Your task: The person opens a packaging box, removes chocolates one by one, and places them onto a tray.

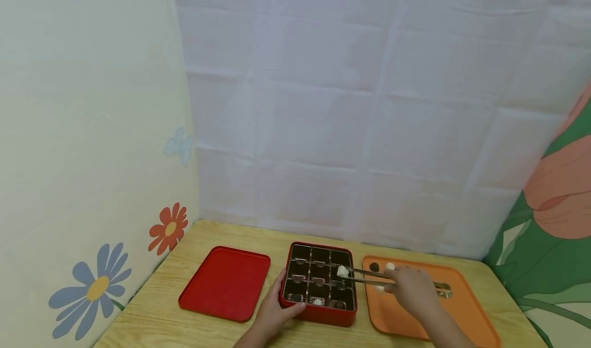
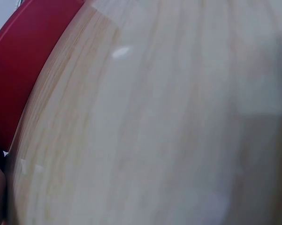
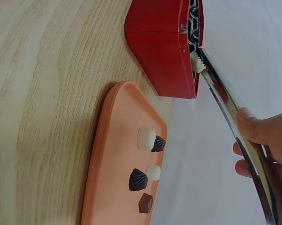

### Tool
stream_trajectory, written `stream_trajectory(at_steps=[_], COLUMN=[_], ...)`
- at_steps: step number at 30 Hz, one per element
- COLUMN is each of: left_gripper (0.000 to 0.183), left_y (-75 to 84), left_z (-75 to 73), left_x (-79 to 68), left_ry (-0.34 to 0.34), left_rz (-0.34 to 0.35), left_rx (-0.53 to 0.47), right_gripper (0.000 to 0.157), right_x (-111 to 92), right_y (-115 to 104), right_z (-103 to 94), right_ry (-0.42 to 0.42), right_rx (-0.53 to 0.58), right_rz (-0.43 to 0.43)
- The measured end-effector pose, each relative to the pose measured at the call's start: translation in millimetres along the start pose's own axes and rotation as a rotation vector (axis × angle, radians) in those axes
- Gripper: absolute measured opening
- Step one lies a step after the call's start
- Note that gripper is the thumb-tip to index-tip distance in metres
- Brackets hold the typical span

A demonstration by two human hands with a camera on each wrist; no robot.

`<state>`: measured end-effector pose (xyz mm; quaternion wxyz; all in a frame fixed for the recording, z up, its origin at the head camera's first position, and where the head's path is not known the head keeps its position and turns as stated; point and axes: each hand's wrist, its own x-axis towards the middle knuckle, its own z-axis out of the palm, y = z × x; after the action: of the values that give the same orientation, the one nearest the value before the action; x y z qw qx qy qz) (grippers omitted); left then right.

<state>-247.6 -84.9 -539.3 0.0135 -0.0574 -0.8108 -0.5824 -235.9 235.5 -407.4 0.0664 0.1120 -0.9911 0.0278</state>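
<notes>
My right hand [image 1: 413,289] grips metal tongs [image 3: 225,96], their tips pinching a white chocolate [image 1: 342,271]. That chocolate is at the right side of a red box [image 1: 320,315], over the middle row of its divided black insert. At the box's front left corner, my left hand [image 1: 273,309] holds the box, thumb on the front rim and fingers along the left side. In the front row, a white piece [image 1: 317,302] sits in the middle compartment, with dark shapes on either side. The left wrist view shows mostly tabletop and the box's red wall [image 2: 30,61].
An orange tray [image 1: 443,314] lies right of the box. On it are white chocolates [image 3: 146,138], dark ridged ones [image 3: 138,180] and a brown one [image 3: 146,203]. A flat red lid [image 1: 226,284] lies left of the box. A white cloth [image 1: 295,122] hangs behind the table.
</notes>
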Motion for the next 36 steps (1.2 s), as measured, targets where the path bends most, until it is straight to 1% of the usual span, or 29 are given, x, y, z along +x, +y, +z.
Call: stream_trajectory(at_steps=[4,12,18,22,26,29,33,36], left_gripper=[0.103,0.104,0.105,0.105,0.105,0.105,0.104,0.104], left_y=[0.6,2.1,2.1,3.1,3.7,3.8,3.4,3.1], left_z=[-0.5,-1.9,-2.7,-3.2,-3.7,-3.9,-3.4,-3.0], left_x=[0.0,0.8,1.4,1.4,0.6,-0.3,-1.1,-1.6], left_ry=[0.004,0.009,0.007,0.008,0.008,0.007,0.010,0.014], left_rz=[-0.009,-0.018,-0.027,-0.028,-0.034,-0.036,-0.027,-0.023], left_rx=[0.008,0.018,0.017,0.012,0.012,0.015,0.014,0.016], right_gripper=[0.041,0.038,0.037,0.035,0.037,0.037,0.038,0.041], right_x=[-4.7,-15.1,-22.0,-28.3,-34.8,-38.9,-45.5,-49.7], right_y=[6.8,19.8,31.0,39.8,50.2,59.1,73.1,84.2], right_z=[-1.6,-4.9,-7.0,-4.2,-0.1,2.3,7.0,11.7], right_ry=[0.005,0.046,0.029,0.036,0.051,0.034,-0.014,-0.066], right_rx=[0.042,0.083,0.097,0.099,0.114,0.143,0.160,0.177], right_rz=[0.023,0.068,0.104,0.127,0.142,0.171,0.213,0.242])
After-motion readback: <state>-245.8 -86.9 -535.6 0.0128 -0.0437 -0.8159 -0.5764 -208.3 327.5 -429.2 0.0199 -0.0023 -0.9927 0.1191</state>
